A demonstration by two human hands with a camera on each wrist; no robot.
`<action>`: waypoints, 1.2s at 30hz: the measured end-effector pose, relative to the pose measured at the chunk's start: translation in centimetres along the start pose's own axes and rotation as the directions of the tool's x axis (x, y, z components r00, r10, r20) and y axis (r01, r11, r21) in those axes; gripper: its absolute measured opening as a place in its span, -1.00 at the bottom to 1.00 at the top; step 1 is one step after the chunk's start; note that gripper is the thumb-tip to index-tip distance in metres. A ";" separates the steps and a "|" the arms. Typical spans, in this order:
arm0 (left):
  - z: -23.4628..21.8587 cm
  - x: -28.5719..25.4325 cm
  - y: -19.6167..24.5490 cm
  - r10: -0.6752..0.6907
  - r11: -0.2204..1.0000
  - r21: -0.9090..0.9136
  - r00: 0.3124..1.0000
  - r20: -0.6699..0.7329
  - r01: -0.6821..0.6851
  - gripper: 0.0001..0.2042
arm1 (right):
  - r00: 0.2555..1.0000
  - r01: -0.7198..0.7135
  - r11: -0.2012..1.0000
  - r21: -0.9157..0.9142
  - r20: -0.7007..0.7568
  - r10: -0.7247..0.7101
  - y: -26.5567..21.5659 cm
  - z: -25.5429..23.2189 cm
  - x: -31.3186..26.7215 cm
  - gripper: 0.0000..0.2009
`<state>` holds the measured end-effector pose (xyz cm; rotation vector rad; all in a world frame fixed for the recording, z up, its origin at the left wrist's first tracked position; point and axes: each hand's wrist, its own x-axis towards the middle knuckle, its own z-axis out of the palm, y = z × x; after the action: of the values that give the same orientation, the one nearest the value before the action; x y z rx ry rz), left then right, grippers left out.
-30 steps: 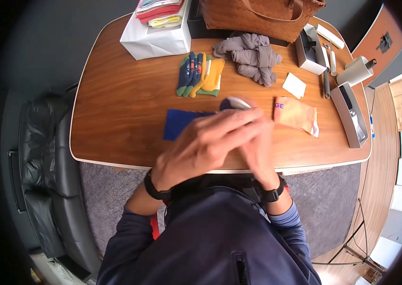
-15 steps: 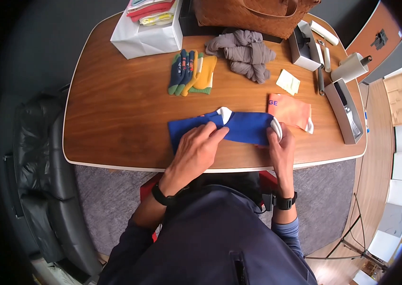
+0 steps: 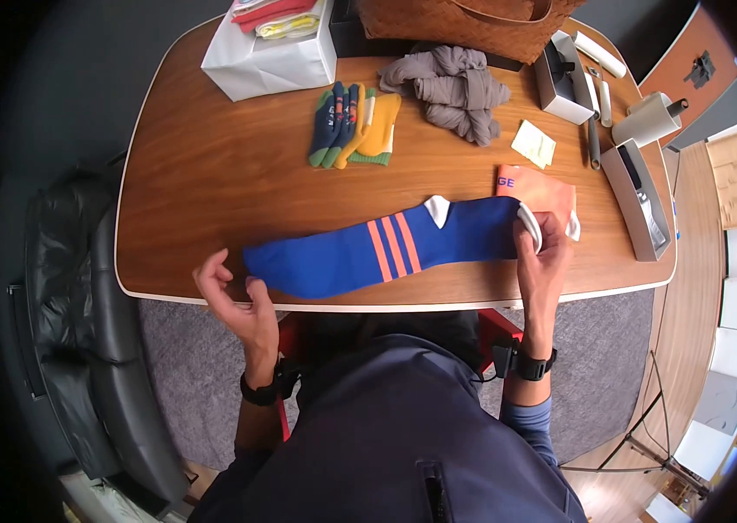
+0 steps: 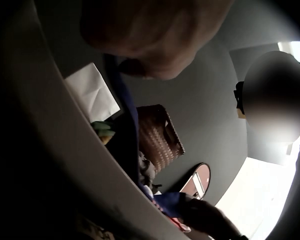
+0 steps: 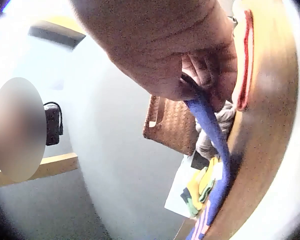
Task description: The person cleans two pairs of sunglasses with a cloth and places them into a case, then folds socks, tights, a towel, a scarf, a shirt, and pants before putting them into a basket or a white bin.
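Observation:
A long blue sock (image 3: 334,257) with three orange stripes, a white heel and a white toe stretches across the table's front. My right hand (image 3: 544,253) pinches its white toe end, fingers curled round it. At the opposite, cuff end, my left hand (image 3: 242,301) has its fingers and thumb spread apart, the thumb tip right at the sock's corner. From the right wrist, the blue sock (image 5: 215,135) runs down from the curled fingers. Just behind the right hand lies a folded orange sock (image 3: 536,185), partly covered by the blue one.
Navy, green and yellow socks (image 3: 353,126) lie mid-table, beside a crumpled grey cloth (image 3: 456,91). Behind stand a white box (image 3: 277,65) of folded cloths and a brown woven basket (image 3: 464,35). Narrow boxes (image 3: 638,205), a white roll (image 3: 647,120) and a paper note (image 3: 534,144) lie right.
The hands were together over the blue sock, then drew apart. My left hand has moved left past the cuff end, and the sock, doubled over before, is now unfolded to full length.

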<state>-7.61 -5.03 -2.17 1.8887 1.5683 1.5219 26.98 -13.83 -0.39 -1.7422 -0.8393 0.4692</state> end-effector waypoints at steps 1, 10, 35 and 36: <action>-0.3 -0.1 0.1 0.055 0.992 0.114 0.998 -0.035 -0.050 -0.62 | 0.999 0.033 0.999 0.007 -0.014 -0.033 -0.9 0.5 -0.1 -0.95; 1.3 0.2 1.3 0.087 0.994 -0.070 0.993 0.083 -0.081 -0.72 | 0.704 0.656 0.678 -0.333 0.593 -0.390 -5.2 8.7 -4.7 -0.46; 8.0 1.7 6.3 0.441 0.865 -0.165 0.559 0.702 -0.475 -0.77 | 0.630 0.713 0.649 -0.265 0.648 -0.428 -1.7 4.8 -5.3 -0.46; 8.6 2.1 5.4 0.450 0.869 -0.135 0.646 0.616 -0.476 -0.77 | 0.619 0.726 0.636 -0.262 0.651 -0.439 -1.6 4.9 -5.3 -0.47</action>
<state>2.19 -1.94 -0.78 2.5963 0.8367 0.8021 19.58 -14.26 -0.97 -1.6368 -2.0580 0.2634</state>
